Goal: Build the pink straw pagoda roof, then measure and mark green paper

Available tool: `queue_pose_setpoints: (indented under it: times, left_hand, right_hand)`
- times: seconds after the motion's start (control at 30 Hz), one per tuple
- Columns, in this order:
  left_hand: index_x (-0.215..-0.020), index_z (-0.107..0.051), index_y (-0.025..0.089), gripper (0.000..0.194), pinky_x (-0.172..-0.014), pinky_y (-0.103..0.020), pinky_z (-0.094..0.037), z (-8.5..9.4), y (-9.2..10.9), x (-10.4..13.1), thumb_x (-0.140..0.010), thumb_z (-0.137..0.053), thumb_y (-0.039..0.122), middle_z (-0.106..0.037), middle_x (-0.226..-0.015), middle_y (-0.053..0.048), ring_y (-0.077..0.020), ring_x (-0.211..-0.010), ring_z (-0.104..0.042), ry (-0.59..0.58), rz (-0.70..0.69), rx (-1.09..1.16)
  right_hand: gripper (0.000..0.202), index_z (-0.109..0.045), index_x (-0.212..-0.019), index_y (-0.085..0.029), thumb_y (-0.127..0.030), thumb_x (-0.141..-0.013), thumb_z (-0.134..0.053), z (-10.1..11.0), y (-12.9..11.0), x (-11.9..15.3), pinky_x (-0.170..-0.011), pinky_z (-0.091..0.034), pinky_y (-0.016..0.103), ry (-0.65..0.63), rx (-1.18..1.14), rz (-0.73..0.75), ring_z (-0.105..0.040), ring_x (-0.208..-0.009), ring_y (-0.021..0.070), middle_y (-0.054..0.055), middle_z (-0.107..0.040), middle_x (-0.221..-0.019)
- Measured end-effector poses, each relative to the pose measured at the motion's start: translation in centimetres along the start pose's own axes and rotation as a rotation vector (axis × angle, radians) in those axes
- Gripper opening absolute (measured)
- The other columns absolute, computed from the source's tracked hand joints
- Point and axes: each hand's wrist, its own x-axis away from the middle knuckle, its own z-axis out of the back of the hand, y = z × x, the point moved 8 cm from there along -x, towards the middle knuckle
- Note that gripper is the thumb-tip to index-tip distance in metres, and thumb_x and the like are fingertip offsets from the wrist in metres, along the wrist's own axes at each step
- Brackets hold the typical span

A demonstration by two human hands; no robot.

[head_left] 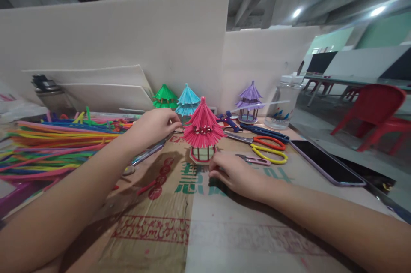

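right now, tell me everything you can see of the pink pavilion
The pink pavilion stands upright on the printed surface, nearer the camera than the blue pavilion. Its pointed two-tier roof looks made of fuzzy strips, with a ragged edge. Below, thin dark posts rise from a pale base with a red border. The right hand is close by the base, the left hand near the roof; whether either touches is unclear.

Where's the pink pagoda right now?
In the head view, the pink pagoda stands upright near the picture's centre, between the left hand and the right hand, in front of the blue pagoda.
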Motion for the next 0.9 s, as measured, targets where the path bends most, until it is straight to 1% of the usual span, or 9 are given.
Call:
queue_pose_setpoints:
  times: [0.2,0.3,0.37,0.47,0.53,0.63,0.7,0.83,0.9]
  left_hand:
    - [-0.068,-0.071,0.024,0.027,-0.053,-0.029,-0.032,-4.1,-2.0,0.7,-0.080,-0.059,0.046,-0.070,-0.068,-0.003,-0.0202,-0.060,-0.060,-0.327,0.059,0.103]
    - [-0.074,-0.072,0.023,0.024,-0.059,-0.028,-0.038,-7.4,-0.7,2.0,-0.080,-0.057,0.040,-0.072,-0.073,-0.003,-0.0211,-0.067,-0.063,-0.639,-0.005,0.209]
    - [-0.079,-0.073,0.023,0.020,-0.063,-0.027,-0.041,-9.0,0.5,2.8,-0.077,-0.058,0.036,-0.072,-0.077,-0.003,-0.0214,-0.070,-0.063,-0.786,-0.050,0.261]
    - [-0.084,-0.072,0.021,0.020,-0.066,-0.028,-0.043,-9.8,1.6,2.9,-0.077,-0.060,0.036,-0.073,-0.080,-0.004,-0.0219,-0.073,-0.064,-0.788,-0.064,0.294]
    - [-0.092,-0.071,0.021,0.026,-0.069,-0.028,-0.046,-9.8,1.9,2.5,-0.079,-0.060,0.041,-0.074,-0.087,-0.005,-0.0232,-0.079,-0.065,-0.712,-0.043,0.322]
    - [-0.111,-0.068,0.022,0.039,-0.080,-0.029,-0.050,-9.5,2.1,2.0,-0.081,-0.060,0.047,-0.074,-0.104,-0.006,-0.0258,-0.096,-0.066,-0.593,-0.030,0.409]
    - [-0.120,-0.065,0.023,0.047,-0.088,-0.029,-0.050,-9.3,2.4,1.8,-0.081,-0.062,0.049,-0.073,-0.114,-0.005,-0.0263,-0.105,-0.065,-0.530,-0.046,0.452]
    - [-0.122,-0.065,0.021,0.052,-0.093,-0.031,-0.049,-9.8,3.6,1.9,-0.081,-0.063,0.052,-0.071,-0.120,-0.005,-0.0272,-0.108,-0.065,-0.475,-0.114,0.406]
    - [-0.123,-0.065,0.021,0.052,-0.094,-0.032,-0.049,-10.0,4.2,2.0,-0.081,-0.064,0.053,-0.071,-0.120,-0.006,-0.0284,-0.109,-0.065,-0.413,-0.122,0.390]
  right_hand:
    - [0.029,-0.057,-0.071,-0.018,-0.036,-0.094,-0.061,8.9,-1.5,-0.6,-0.055,-0.033,0.025,0.179,0.170,-0.007,-0.049,-0.058,0.0119,-0.001,-0.059,-0.065]
    - [0.041,-0.054,-0.065,-0.020,-0.043,-0.098,-0.051,15.1,-2.3,0.6,-0.052,-0.028,0.027,0.289,0.357,-0.024,-0.044,-0.051,0.0115,-0.001,-0.050,-0.055]
    - [0.046,-0.055,-0.064,-0.021,-0.051,-0.098,-0.048,20.0,-1.0,2.5,-0.051,-0.028,0.028,0.428,0.435,-0.162,-0.043,-0.048,0.0110,-0.001,-0.050,-0.052]
    - [0.026,-0.063,-0.086,-0.023,-0.045,-0.096,-0.054,26.6,1.6,6.3,-0.059,-0.032,0.034,0.726,0.691,-0.350,-0.050,-0.060,0.0153,0.006,-0.061,-0.073]
    - [0.023,-0.062,-0.111,-0.024,-0.039,-0.093,-0.061,28.1,2.7,7.1,-0.069,-0.034,0.037,0.764,0.837,-0.298,-0.057,-0.083,0.0227,0.015,-0.064,-0.106]
    - [0.027,-0.064,-0.117,-0.019,-0.030,-0.092,-0.061,27.1,5.1,6.2,-0.072,-0.037,0.037,0.693,0.765,-0.398,-0.060,-0.092,0.0259,0.017,-0.067,-0.109]
    - [0.019,-0.070,-0.104,-0.018,-0.028,-0.090,-0.062,24.3,5.7,4.6,-0.069,-0.039,0.034,0.628,0.581,-0.464,-0.063,-0.082,0.0225,0.013,-0.072,-0.096]
    - [0.036,-0.072,-0.080,-0.018,-0.041,-0.096,-0.050,14.1,5.4,0.4,-0.059,-0.035,0.031,0.241,0.396,-0.445,-0.059,-0.064,0.0195,0.007,-0.071,-0.071]
    - [0.035,-0.074,-0.085,-0.018,-0.040,-0.096,-0.050,9.1,5.3,-0.7,-0.062,-0.037,0.030,0.082,0.320,-0.350,-0.062,-0.070,0.0205,0.008,-0.074,-0.081]
